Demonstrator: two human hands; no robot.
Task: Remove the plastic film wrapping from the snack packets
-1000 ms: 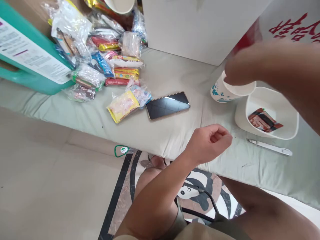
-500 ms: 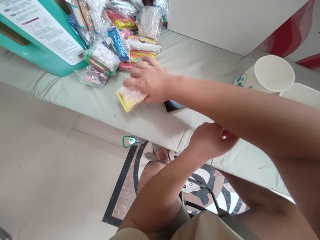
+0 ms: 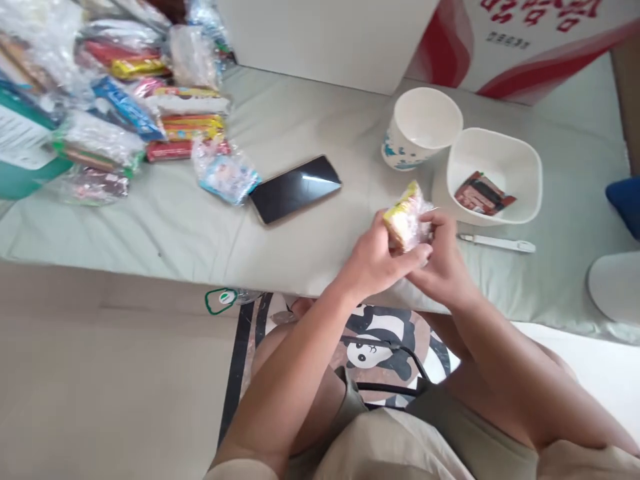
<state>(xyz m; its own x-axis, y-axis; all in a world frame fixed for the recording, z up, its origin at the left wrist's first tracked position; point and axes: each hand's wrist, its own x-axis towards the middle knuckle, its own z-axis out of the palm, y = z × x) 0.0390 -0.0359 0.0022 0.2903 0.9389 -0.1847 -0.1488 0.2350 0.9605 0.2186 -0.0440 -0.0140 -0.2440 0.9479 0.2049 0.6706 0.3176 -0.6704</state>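
Both my hands are together over the front part of the cloth-covered surface, around a small yellow packet in clear plastic wrap [image 3: 404, 217]. My left hand [image 3: 373, 263] grips the packet from the left, its thumb along the near side. On the right, the fingers of my right hand [image 3: 443, 257] pinch the clear wrap. What is inside the wrap is too blurred to tell. Just beyond the packet stands a white paper cup [image 3: 425, 120] with blue print. A square white tub [image 3: 533, 177] to its right holds brown-red wrapper pieces [image 3: 483, 193].
A dark phone [image 3: 297, 190] lies left of my hands, beside a blue-and-clear packet [image 3: 227, 177]. Several wrapped packets [image 3: 120, 107] are heaped at the left by a green jug [image 3: 25, 150]. A white slim tool [image 3: 497, 243] lies near the tub. White boxes [image 3: 320, 40] stand behind.
My right hand has drawn back from the heap with the yellow packet, and my left hand now holds it too. The view has turned right, showing the phone, cup and tub.
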